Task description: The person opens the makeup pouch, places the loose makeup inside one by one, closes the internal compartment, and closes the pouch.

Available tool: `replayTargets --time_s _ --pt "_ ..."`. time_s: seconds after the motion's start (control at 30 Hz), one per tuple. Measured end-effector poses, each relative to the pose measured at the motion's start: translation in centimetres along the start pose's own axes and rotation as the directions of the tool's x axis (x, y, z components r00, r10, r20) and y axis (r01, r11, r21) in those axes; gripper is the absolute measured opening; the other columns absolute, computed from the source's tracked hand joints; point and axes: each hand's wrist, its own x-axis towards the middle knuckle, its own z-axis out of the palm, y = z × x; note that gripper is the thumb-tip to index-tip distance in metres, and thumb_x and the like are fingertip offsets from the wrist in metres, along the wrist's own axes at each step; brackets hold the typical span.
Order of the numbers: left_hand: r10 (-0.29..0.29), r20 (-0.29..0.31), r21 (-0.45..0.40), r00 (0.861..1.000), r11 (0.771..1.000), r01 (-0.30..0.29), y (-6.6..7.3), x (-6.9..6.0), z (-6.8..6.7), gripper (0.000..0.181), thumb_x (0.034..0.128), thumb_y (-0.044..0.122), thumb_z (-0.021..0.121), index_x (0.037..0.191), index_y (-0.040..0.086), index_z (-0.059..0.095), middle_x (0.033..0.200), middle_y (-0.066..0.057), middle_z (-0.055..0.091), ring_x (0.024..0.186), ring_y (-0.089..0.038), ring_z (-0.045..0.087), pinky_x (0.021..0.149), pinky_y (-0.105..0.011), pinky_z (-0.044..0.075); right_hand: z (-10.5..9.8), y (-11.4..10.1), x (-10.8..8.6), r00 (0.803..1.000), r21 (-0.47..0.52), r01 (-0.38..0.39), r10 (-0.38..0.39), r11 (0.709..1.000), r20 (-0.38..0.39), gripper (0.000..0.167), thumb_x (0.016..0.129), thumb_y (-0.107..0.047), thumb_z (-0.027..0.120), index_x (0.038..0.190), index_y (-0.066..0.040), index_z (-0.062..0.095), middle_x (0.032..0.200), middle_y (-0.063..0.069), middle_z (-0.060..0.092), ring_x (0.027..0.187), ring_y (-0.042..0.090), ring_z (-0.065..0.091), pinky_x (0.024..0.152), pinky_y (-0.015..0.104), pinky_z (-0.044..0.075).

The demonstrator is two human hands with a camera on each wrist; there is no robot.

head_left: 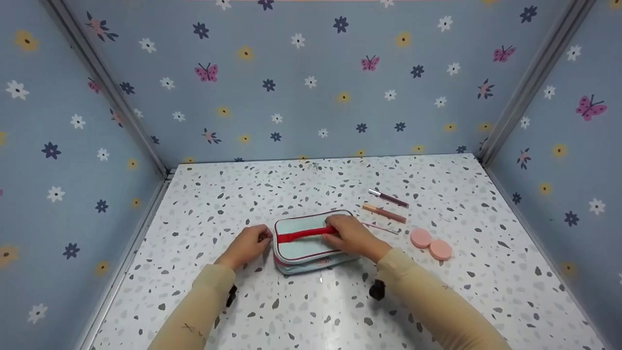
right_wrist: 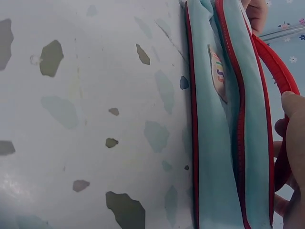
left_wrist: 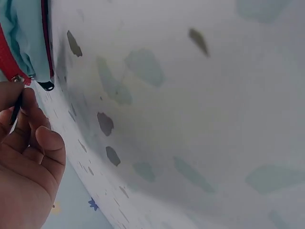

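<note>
A light-blue cosmetic bag point(head_left: 299, 250) with dark red piping lies on the speckled table, its red strap handle point(head_left: 305, 234) facing up. At the bag's right end, my right hand point(head_left: 354, 236) grips the handle; the right wrist view shows the fingers around the strap point(right_wrist: 279, 67). My left hand point(head_left: 249, 246) is at the bag's left end. Between its thumb and finger it pinches a black zipper pull point(left_wrist: 17, 109), beside the red zipper point(left_wrist: 10, 57). A small label point(right_wrist: 218, 74) shows on the bag's front side. The bag's inside is hidden.
Right of the bag lie a dark lip gloss tube point(head_left: 391, 198), an orange-brown tube point(head_left: 386, 214) and a thin pink stick point(head_left: 381, 227). A joined pair of round pink cases point(head_left: 421, 238) lies near my right forearm. Flower-patterned walls point(head_left: 311, 97) enclose the table's back and sides.
</note>
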Motion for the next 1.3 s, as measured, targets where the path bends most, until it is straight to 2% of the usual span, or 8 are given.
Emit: replayTargets --time_s 0.13,0.3,0.37,0.6,0.87,1.0,1.13,1.3 --pt "0.001 -0.008 0.05 1.0 0.999 0.0 -0.2 0.2 -0.2 0.012 0.105 0.008 0.068 0.109 0.006 0.079 0.105 -0.007 0.078 0.097 -0.02 0.069 0.097 -0.049 0.058 -0.2 0.2 -0.3 0.997 -0.048 -0.001 0.005 0.999 0.075 0.087 0.088 -0.066 0.082 0.148 -0.009 0.055 0.15 0.011 0.062 0.15 0.031 0.05 0.129 0.052 0.033" --pt "-0.02 -0.028 0.065 0.999 0.998 0.022 -0.3 0.1 -0.5 0.012 0.1052 0.013 0.071 0.106 0.008 0.082 0.103 -0.005 0.079 0.095 -0.019 0.068 0.095 -0.047 0.057 -0.3 0.2 -0.4 0.991 -0.06 -0.038 0.045 0.998 0.123 0.115 0.078 -0.074 0.086 0.162 -0.01 0.043 0.171 0.012 0.044 0.164 0.032 0.033 0.136 0.054 0.016" --pt "-0.02 -0.042 0.055 0.999 0.998 0.023 -0.3 0.1 -0.7 0.012 0.1052 0.015 0.072 0.106 0.009 0.082 0.102 -0.004 0.078 0.092 -0.018 0.067 0.091 -0.045 0.057 -0.3 0.2 -0.4 0.991 -0.045 -0.062 0.067 0.997 0.118 0.115 0.079 -0.073 0.085 0.164 -0.009 0.042 0.172 0.012 0.042 0.165 0.032 0.031 0.137 0.056 0.013" --pt "0.031 -0.068 0.001 0.997 1.0 -0.031 0.1 -0.1 -1.1 0.013 0.1058 0.015 0.07 0.108 0.007 0.08 0.098 -0.005 0.076 0.084 -0.015 0.065 0.08 -0.038 0.055 -0.4 0.2 -0.2 0.991 -0.018 -0.123 0.124 0.992 0.06 0.102 0.084 -0.07 0.083 0.157 -0.009 0.047 0.15 0.009 0.061 0.147 0.028 0.054 0.135 0.06 0.018" --pt "0.071 -0.087 -0.078 0.994 0.994 -0.078 0.0 -0.3 -0.8 0.011 0.1041 0.01 0.072 0.102 0.004 0.081 0.096 -0.006 0.077 0.085 -0.013 0.062 0.082 -0.035 0.053 -0.1 0.0 0.2 0.991 -0.042 -0.128 0.129 0.991 0.023 0.096 0.085 -0.068 0.084 0.151 -0.006 0.052 0.134 0.009 0.066 0.129 0.029 0.062 0.132 0.067 0.02" --pt "0.055 -0.075 -0.116 0.996 0.991 -0.063 0.0 -0.6 -0.9 0.011 0.104 0.01 0.072 0.102 0.004 0.081 0.095 -0.006 0.077 0.085 -0.013 0.061 0.081 -0.033 0.052 0.0 -0.1 0.3 0.987 -0.037 -0.161 0.162 0.986 0.019 0.095 0.084 -0.067 0.085 0.15 -0.008 0.051 0.133 0.007 0.065 0.126 0.028 0.062 0.129 0.06 0.031" --pt "0.028 -0.037 -0.135 0.999 0.99 -0.033 0.3 -1.0 -1.3 0.011 0.1043 0.012 0.072 0.103 0.006 0.082 0.096 -0.004 0.076 0.086 -0.014 0.061 0.08 -0.033 0.051 0.1 -0.1 0.4 0.982 -0.013 -0.19 0.19 0.982 0.004 0.086 0.083 -0.065 0.087 0.142 -0.012 0.053 0.122 0.003 0.064 0.112 0.023 0.061 0.111 0.049 0.046" --pt "0.057 0.032 -0.138 0.998 0.989 -0.052 0.4 -1.4 -1.9 0.013 0.1037 0.012 0.073 0.105 0.003 0.082 0.093 -0.003 0.076 0.083 -0.014 0.061 0.079 -0.033 0.052 0.2 -0.2 0.4 0.98 -0.002 -0.201 0.201 0.98 -0.011 0.08 0.081 -0.064 0.089 0.134 -0.015 0.054 0.111 0.0 0.061 0.1 0.02 0.057 0.099 0.044 0.049"
